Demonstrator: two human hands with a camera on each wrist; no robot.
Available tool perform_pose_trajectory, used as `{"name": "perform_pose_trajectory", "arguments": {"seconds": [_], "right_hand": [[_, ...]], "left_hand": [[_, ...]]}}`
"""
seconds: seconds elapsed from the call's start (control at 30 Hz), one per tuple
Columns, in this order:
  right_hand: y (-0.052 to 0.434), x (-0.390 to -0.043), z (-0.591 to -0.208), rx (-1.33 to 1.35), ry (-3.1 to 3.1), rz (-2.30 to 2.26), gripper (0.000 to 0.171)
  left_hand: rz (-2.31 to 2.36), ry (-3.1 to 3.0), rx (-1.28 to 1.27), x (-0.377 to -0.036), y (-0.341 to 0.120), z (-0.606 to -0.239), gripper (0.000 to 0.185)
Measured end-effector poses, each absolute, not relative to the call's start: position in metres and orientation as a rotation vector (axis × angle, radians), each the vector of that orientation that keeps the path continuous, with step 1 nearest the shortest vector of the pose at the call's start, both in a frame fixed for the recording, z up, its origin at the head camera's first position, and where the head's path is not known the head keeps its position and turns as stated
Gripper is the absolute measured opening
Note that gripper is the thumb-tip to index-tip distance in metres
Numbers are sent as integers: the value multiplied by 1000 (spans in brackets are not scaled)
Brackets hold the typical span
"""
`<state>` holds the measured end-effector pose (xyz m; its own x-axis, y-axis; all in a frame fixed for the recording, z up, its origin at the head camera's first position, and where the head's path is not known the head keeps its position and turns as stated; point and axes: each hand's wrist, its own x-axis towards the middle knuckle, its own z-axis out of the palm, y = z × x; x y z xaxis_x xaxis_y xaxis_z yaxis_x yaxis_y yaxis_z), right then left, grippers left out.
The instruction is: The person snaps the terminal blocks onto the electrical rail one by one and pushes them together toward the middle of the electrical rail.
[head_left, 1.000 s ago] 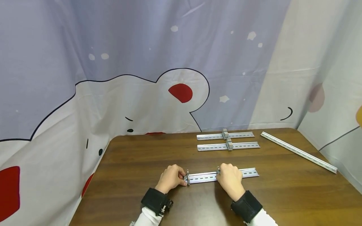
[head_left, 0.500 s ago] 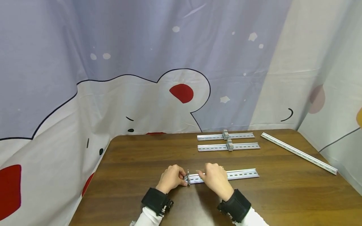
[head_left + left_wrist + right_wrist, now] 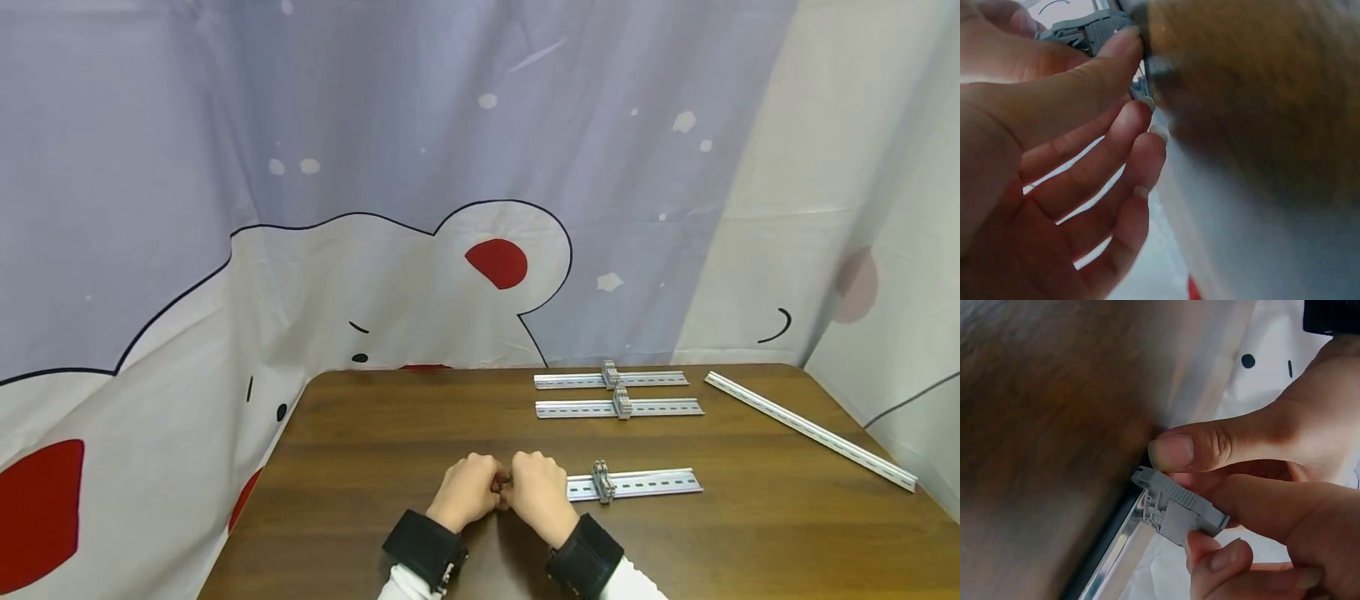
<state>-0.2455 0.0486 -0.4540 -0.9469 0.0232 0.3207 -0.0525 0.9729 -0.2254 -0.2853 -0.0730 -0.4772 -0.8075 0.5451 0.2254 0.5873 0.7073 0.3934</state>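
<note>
In the head view my left hand [image 3: 467, 492] and right hand [image 3: 538, 493] meet over the left end of a slotted metal DIN rail [image 3: 660, 482], hiding that end. A grey terminal block [image 3: 1179, 509] sits on the rail there. Both hands pinch at it: in the left wrist view my left thumb lies on the block [image 3: 1094, 31], and in the right wrist view my right fingers [image 3: 1219, 559] hold its lower side. Further right along the same rail stands another small group of grey terminal blocks [image 3: 602, 482], untouched.
Behind, two shorter rails, a far rail [image 3: 570, 381] and a nearer rail [image 3: 667, 407], each carry grey blocks near the middle. A long bare rail [image 3: 810, 429] lies slanted at the right of the wooden table [image 3: 360, 433]. A printed curtain [image 3: 360, 283] hangs behind.
My right hand has moved left along the rail to join the left hand at its end, uncovering the block group on the rail. My left hand stays at the left end.
</note>
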Motion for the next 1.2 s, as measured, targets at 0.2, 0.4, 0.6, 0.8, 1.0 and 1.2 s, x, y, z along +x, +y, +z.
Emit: {"name": "perform_pose_trajectory", "arguments": {"seconds": [0.2,0.4,0.6,0.8,1.0,1.2], "right_hand": [[55,-250,-447,2,-2805,379,28],[63,-251,-448,-16,-2781,375,26],[87,-250,-448,-121,-2799,350,30],[111,-246,-448,-171,-2778,341,33],[126,-238,-457,-216,-2749,340,38],[141,-234,-460,-289,-2733,333,31]], "left_hand": [[-572,-2791,-935,-284,-64,-470,28],[-475,-2743,-904,-280,-62,-471,26],[-501,-2760,-873,-278,-67,-472,31],[-540,-2744,-890,-278,-67,-473,31],[-604,-2782,-920,-272,-71,-477,39],[-633,-2769,-925,-271,-72,-480,38]]}}
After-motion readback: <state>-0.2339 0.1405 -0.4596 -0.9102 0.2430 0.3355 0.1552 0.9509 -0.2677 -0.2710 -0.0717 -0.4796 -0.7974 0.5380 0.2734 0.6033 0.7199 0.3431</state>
